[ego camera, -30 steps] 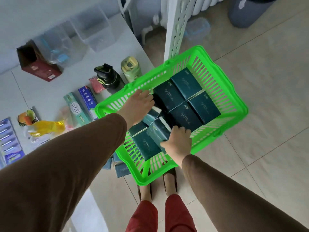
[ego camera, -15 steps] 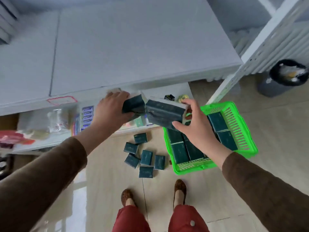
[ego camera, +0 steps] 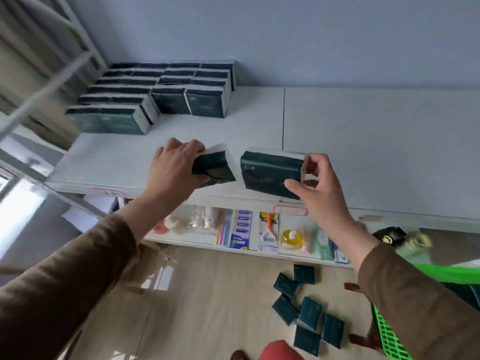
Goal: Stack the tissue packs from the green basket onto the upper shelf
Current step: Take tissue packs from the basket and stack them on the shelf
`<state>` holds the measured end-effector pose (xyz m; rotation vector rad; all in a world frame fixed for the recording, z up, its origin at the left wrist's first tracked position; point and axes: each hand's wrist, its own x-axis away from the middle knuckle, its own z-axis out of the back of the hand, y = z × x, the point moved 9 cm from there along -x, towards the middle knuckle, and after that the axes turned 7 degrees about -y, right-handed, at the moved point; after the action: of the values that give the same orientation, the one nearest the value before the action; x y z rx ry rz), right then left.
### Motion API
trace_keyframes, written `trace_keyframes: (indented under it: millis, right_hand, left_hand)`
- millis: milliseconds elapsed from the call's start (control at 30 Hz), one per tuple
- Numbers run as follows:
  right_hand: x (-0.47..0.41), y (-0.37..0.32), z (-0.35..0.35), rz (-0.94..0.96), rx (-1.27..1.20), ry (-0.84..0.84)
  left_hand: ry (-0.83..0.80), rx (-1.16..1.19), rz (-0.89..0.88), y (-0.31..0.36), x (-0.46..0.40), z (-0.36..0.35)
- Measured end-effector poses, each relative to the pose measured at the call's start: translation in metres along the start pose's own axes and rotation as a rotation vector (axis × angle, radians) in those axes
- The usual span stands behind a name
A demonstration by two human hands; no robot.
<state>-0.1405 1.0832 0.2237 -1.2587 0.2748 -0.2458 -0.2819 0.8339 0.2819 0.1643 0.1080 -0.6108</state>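
Your left hand (ego camera: 176, 167) grips one pack (ego camera: 215, 166) and your right hand (ego camera: 318, 185) pinches another pack (ego camera: 270, 174), both held over the front edge of the upper shelf (ego camera: 363, 152). More packs stand in a stack (ego camera: 155, 97) at the shelf's back left. The basket (ego camera: 389, 333) sits on the floor, lower right.

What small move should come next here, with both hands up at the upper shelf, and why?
Probably carry both packs back and left toward the stacked tissue packs and set them alongside. The left hand grips one tissue pack and the right hand pinches another tissue pack, both at the front edge of the upper shelf, apart from the stack at the back left.
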Motion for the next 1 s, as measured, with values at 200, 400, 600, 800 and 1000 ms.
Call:
trace_keyframes:
  millis: [200,400,600,800,1000]
  right_hand:
    - [-0.088,0.008,-0.064,0.007,0.002,-0.012]
    - [-0.190,0.032,-0.118,0.004,-0.016,-0.034]
    - [-0.268,0.035,-0.171,0.015,0.085,-0.084]
    - [-0.286,0.029,-0.194,0.008,0.227,0.157]
    - [-0.279,0.030,-0.208,-0.071,0.178,0.349]
  left_hand:
    - [-0.044,-0.026,-0.003,-0.081,-0.073,-0.022]
    - [-0.061,-0.087,0.007,-0.141,-0.161,-0.044]
    - [-0.063,-0.137,0.031,-0.192,-0.220,-0.053]
    - [-0.106,-0.183,0.005,-0.212,-0.239,-0.063]
    - [-0.084,-0.199,-0.139,-0.212,-0.238,-0.059]
